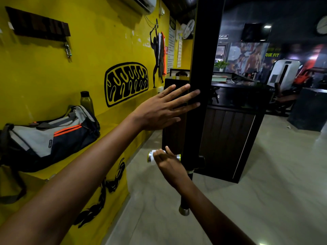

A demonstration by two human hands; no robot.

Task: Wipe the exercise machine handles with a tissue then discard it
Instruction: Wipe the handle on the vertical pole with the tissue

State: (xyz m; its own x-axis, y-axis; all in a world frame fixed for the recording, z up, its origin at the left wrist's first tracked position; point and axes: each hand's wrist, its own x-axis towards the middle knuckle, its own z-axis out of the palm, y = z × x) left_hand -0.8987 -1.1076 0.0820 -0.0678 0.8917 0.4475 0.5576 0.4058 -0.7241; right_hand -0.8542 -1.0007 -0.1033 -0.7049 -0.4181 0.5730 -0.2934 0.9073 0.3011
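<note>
Now | left hand (159, 110) flat, fingers spread, on post (203, 68) | right hand (167, 160) seemingly closed on tissue (153, 157) around handle (150, 156)

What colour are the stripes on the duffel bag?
Orange, on the grey and navy duffel bag, clearest in the head view.

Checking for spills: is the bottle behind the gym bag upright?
Upright: the bottle stands on the yellow ledge with its dark cap on top.

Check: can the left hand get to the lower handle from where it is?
Probably yes. The left hand is open and empty against the black post; the lower handle hangs uncovered below the right hand.
</note>
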